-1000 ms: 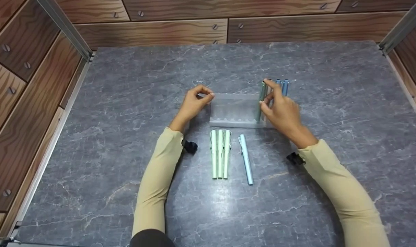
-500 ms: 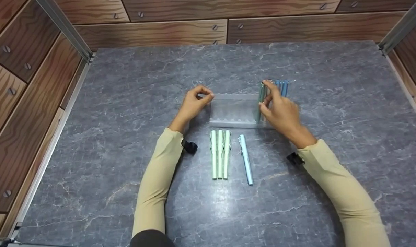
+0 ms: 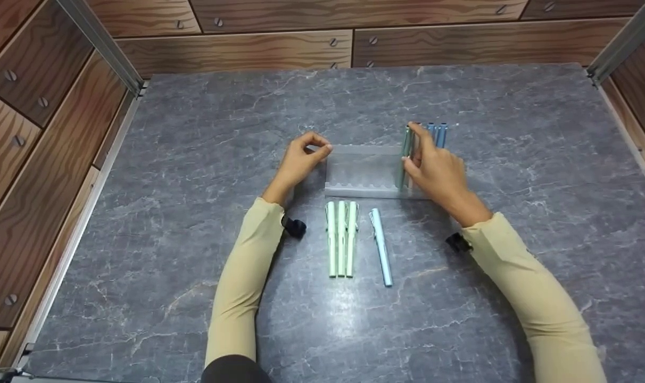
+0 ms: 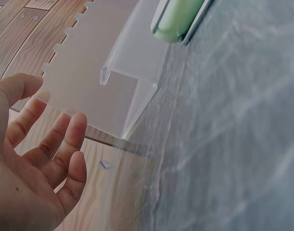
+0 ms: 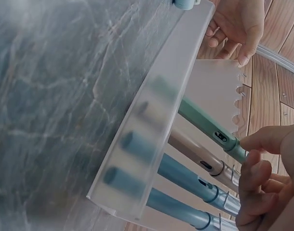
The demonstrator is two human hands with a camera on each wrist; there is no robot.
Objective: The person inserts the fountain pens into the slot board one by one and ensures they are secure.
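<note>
A frosted clear pen stand (image 3: pixel 362 167) with a notched top edge stands mid-table. My left hand (image 3: pixel 299 162) pinches its top left corner between thumb and index finger, the other fingers loosely bent in the left wrist view. At the stand's right end my right hand (image 3: pixel 437 173) pinches a dark green pen (image 5: pixel 205 122), thumb on its barrel and index finger near its top. That pen leans in the stand, its lower end behind the front lip. Beside it lean a brown pen (image 5: pixel 195 149) and two blue pens (image 5: pixel 185 175), partly hidden by the right hand in the head view.
Three light green pens (image 3: pixel 341 239) lie side by side in front of the stand. To their right a light blue pen (image 3: pixel 381 247) lies slightly slanted. Wood-patterned panels (image 3: pixel 237 50) border the grey marbled table (image 3: pixel 157 239) at the back and sides.
The green pen and my right hand shift only slightly at the stand's right end. My left hand stays at the corner, and the pens on the table have not moved.
</note>
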